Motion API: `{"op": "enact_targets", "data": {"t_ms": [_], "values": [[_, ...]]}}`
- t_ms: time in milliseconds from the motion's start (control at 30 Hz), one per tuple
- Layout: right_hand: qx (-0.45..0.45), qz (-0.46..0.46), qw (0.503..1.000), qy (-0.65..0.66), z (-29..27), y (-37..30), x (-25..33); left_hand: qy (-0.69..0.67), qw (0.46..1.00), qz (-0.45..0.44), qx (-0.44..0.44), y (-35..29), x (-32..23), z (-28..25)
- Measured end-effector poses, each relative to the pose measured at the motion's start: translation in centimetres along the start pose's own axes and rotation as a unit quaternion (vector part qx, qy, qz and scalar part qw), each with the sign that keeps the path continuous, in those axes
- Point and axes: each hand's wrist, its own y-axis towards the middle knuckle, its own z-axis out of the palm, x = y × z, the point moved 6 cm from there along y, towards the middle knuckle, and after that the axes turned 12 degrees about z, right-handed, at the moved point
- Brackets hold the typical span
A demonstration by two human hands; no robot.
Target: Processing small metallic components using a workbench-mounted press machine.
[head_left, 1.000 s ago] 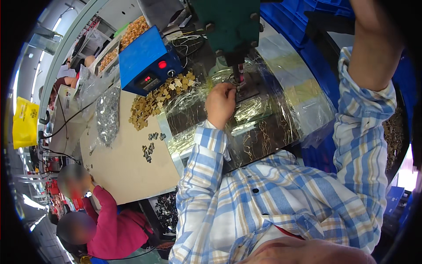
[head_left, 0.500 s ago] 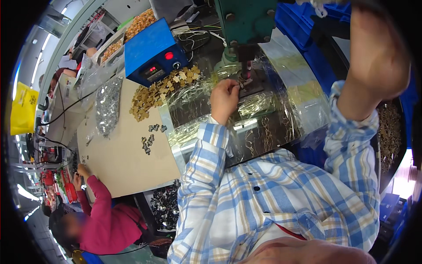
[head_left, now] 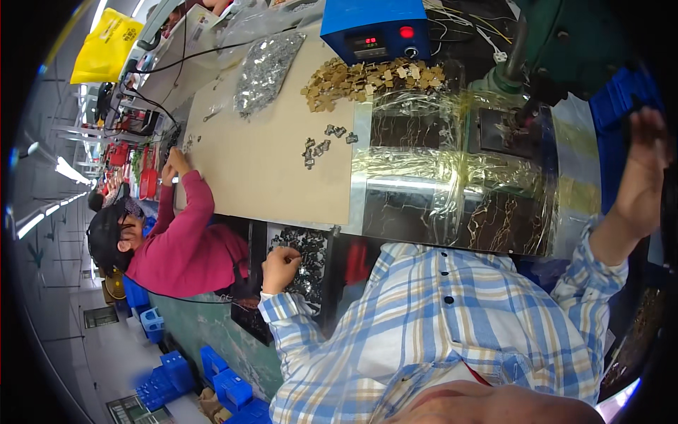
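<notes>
My left hand (head_left: 281,269) is over the left side of a black tray (head_left: 328,272) of small dark parts, beside my body. Its fingers are curled together, and anything between them is too small to make out. My right hand (head_left: 644,145) is raised at the far right, near a blue bin (head_left: 613,106). Its fingers look stretched out, though slightly blurred, and I see nothing in them. A green press (head_left: 572,42) stands at the back right above a dark metal plate (head_left: 501,133). Neither hand touches that plate.
Brown flat pieces (head_left: 374,79) lie heaped before a blue control box (head_left: 374,28). Several small grey metal parts (head_left: 316,150) sit on the beige board (head_left: 282,187). A clear bag (head_left: 268,74) of silvery parts is farther left. A co-worker in a magenta top (head_left: 176,247) works at left.
My left hand has left the press plate and come down to the black tray. My right hand has lowered from beside the press. The view has swung left.
</notes>
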Motion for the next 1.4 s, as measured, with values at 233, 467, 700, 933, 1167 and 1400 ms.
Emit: {"op": "enact_targets", "data": {"t_ms": [233, 467, 700, 933, 1167, 1400], "values": [[0.035, 0.166, 0.984, 0.053, -1.2, -6.5, -5.7, 0.106, 0.921, 0.217, -0.307, 8.4, -7.9, -1.7], [-0.029, 0.274, 0.959, 0.067, -3.2, -10.4, -6.9, 0.212, 0.931, 0.25, -0.161, 19.0, -9.8, 4.2], [-0.065, 0.307, 0.947, 0.07, -4.0, -11.0, -8.4, 0.205, 0.9, 0.37, -0.102, 19.0, -16.8, 9.6], [-0.017, 0.331, 0.941, 0.063, -2.6, -11.4, -8.8, 0.174, 0.902, 0.38, -0.105, 17.2, -23.3, 15.3], [-0.013, 0.357, 0.931, 0.07, -2.9, -12.1, -8.8, 0.053, 0.909, 0.404, -0.086, 15.4, -25.9, 16.6], [-0.007, 0.369, 0.926, 0.078, -2.7, -12.1, -8.9, -0.138, 0.918, 0.332, -0.166, 17.2, -21.0, 11.1]]}}
